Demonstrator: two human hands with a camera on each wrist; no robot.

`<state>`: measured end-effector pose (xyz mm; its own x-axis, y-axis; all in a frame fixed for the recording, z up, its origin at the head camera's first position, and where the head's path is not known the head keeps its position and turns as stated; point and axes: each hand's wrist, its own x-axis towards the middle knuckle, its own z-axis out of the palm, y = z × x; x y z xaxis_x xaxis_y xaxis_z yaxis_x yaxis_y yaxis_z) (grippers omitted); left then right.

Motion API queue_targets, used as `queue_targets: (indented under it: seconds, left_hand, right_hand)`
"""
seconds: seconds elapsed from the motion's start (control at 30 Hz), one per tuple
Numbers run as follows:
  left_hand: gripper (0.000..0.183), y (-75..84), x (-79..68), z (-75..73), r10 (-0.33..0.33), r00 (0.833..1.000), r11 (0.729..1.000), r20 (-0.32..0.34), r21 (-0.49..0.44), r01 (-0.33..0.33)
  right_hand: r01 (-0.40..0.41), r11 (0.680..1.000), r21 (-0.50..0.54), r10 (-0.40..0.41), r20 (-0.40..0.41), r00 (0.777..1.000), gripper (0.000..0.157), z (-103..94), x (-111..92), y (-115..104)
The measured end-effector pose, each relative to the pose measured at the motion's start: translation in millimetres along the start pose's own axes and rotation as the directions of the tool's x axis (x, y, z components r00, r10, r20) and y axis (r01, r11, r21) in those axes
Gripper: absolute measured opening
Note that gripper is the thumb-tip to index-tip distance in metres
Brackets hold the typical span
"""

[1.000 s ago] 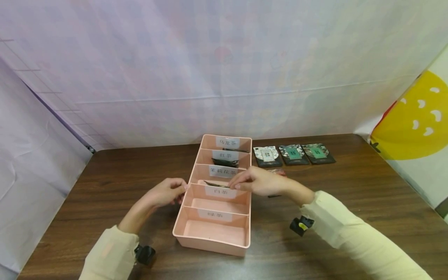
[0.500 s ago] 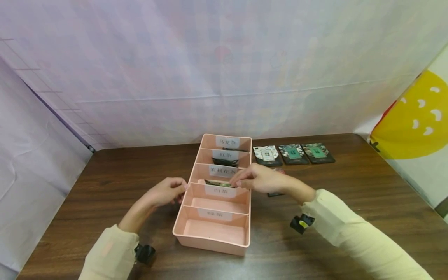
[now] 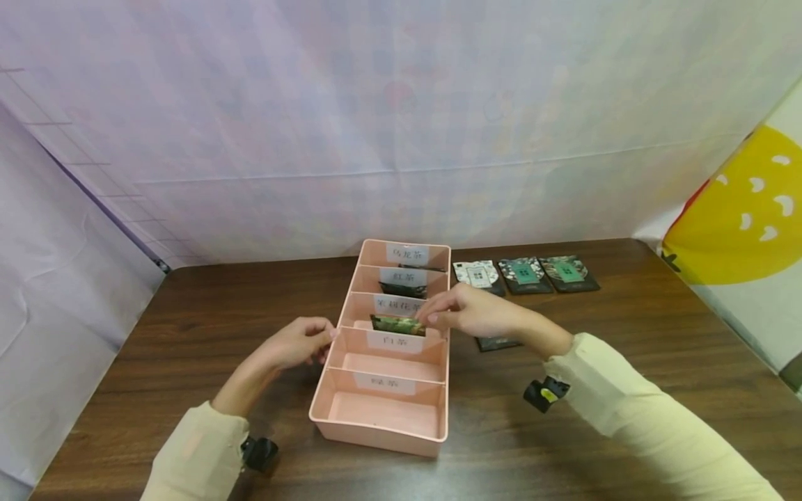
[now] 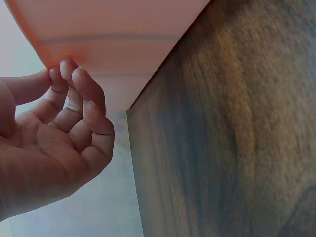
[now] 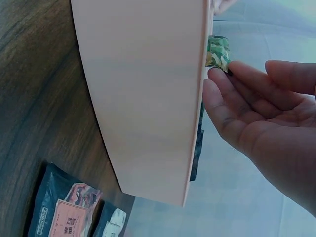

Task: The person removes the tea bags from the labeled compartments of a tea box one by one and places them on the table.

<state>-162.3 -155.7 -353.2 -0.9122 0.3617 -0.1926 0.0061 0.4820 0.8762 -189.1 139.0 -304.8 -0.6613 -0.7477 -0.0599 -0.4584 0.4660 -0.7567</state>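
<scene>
A pink divided box (image 3: 379,437) with paper labels stands lengthwise on the table. My left hand (image 3: 303,342) pinches its left rim between thumb and fingers, as the left wrist view (image 4: 59,128) also shows. In the third compartment from the back, a green tea packet (image 3: 397,325) stands up, its top edge above the divider. Beside its right end is my right hand (image 3: 473,311), fingers loosely bent. From the right wrist, a fingertip is right at the green packet (image 5: 218,52) while the thumb stays apart from it. Dark packets (image 3: 403,289) sit in the two compartments behind.
Right of the box lie three flat packets in a row: a white-fronted one (image 3: 479,276) and two green-fronted ones (image 3: 525,275). Another packet (image 3: 498,344) lies nearer, partly hidden under my right hand; its pink label (image 5: 69,217) shows from the right wrist. A curtain (image 3: 401,139) hangs behind the table.
My right hand has shifted slightly right and back, its fingers moving off the green packet. The packet's face now shows more. My left hand has stayed at the rim.
</scene>
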Motion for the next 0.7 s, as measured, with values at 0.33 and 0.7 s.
queue_targets:
  seconds: [0.33, 0.7]
  left_hand:
    - [0.019, -0.1, 0.2, 1.0, 0.008, 1.000, 1.000, 0.000, -0.013, -0.008]
    - [0.019, -0.6, 0.2, 0.9, -0.002, 1.000, 1.000, -0.004, -0.009, 0.002]
  right_hand:
    - [0.035, 0.999, -0.022, -0.036, -0.036, 0.999, 0.024, -13.1, -7.1, -6.5]
    - [0.014, 0.999, 0.040, -0.012, -0.067, 0.998, 0.025, -31.9, -17.8, -15.2]
